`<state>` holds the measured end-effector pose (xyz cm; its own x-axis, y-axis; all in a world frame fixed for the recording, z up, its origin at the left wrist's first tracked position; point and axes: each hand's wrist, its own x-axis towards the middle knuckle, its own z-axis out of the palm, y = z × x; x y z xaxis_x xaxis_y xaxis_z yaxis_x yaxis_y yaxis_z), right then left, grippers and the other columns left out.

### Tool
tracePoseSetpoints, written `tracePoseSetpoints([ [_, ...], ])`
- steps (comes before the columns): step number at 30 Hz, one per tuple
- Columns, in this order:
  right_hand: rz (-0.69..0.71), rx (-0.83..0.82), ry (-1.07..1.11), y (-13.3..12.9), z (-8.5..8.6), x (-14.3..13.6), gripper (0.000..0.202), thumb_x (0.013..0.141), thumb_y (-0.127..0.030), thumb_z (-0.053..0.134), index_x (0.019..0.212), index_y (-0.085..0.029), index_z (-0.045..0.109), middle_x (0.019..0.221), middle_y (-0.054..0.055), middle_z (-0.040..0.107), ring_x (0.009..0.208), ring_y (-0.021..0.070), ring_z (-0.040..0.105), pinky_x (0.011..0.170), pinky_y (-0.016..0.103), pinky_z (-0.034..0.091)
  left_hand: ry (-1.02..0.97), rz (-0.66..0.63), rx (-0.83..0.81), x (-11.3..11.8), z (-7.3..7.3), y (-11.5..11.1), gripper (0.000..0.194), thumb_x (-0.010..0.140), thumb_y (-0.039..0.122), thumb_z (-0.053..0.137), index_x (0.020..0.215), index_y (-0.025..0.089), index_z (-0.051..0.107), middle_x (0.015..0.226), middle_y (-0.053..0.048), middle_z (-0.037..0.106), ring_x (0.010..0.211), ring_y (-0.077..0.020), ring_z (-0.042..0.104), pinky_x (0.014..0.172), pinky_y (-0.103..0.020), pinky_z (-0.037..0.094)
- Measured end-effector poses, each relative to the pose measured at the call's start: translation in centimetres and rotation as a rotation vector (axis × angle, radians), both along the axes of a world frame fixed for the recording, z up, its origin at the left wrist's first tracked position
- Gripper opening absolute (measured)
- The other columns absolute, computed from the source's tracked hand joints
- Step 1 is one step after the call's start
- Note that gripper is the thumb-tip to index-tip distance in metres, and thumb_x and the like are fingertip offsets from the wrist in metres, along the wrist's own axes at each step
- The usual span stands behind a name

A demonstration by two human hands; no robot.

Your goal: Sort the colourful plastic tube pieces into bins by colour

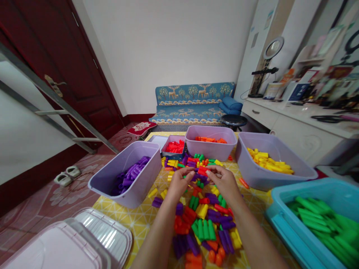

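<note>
Both hands reach over a pile of mixed coloured plastic pieces (204,228) on a yellow patterned cloth. Between them is a red piece (203,170). My right hand (221,179) pinches the red piece at its right side. My left hand (181,181) is at the left of it, thumb and fingertips close together; whether it holds a small piece is hidden. Purple pieces (131,175) fill part of a lilac bin on the left. Red pieces (175,147) lie in a small box, orange pieces (210,139) in the middle bin, yellow pieces (269,162) in the right bin.
A turquoise bin (291,224) with green pieces (322,220) stands at the near right. Stacked lids (64,243) lie at the near left. Beyond the table are a blue sofa (193,110) and a black stool (234,120). A metal ladder (81,127) leans at the left.
</note>
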<state>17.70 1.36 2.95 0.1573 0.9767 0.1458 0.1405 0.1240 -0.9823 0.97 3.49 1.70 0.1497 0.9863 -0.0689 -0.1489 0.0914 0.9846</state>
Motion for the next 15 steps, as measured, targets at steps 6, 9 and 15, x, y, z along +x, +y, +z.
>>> tracePoseSetpoints([
  [6,0.024,-0.002,-0.047,0.0,0.1,0.3,0.030,0.070,-0.038,0.063,0.092,-0.018,0.066,0.071,0.002,0.066,0.056,0.0163,0.063,0.049,0.026,0.050,0.197,-0.036,0.202,-0.1,0.8,-0.1,0.040,0.080,0.045,0.060,0.102,0.013,0.070,0.075,-0.006,0.071,0.040,-0.0063,0.050,0.039,-0.017,0.034],
  [9,0.039,0.017,-0.112,-0.1,0.3,0.8,0.026,0.071,-0.035,0.062,0.090,-0.018,0.067,0.069,0.001,0.065,0.056,0.0152,0.061,0.050,0.026,0.050,0.208,-0.078,0.175,-0.2,1.5,-0.5,0.044,0.076,0.045,0.064,0.107,0.014,0.068,0.082,-0.007,0.070,0.046,-0.0081,0.055,0.040,-0.016,0.037],
  [15,0.260,-0.034,-0.182,-0.9,1.3,0.6,0.018,0.072,-0.032,0.063,0.082,-0.018,0.069,0.073,0.003,0.070,0.060,0.0165,0.063,0.054,0.027,0.050,0.124,-0.367,0.078,-0.2,2.6,-1.6,0.055,0.064,0.040,0.078,0.112,0.017,0.066,0.085,-0.008,0.070,0.055,-0.0132,0.063,0.046,-0.020,0.046],
])
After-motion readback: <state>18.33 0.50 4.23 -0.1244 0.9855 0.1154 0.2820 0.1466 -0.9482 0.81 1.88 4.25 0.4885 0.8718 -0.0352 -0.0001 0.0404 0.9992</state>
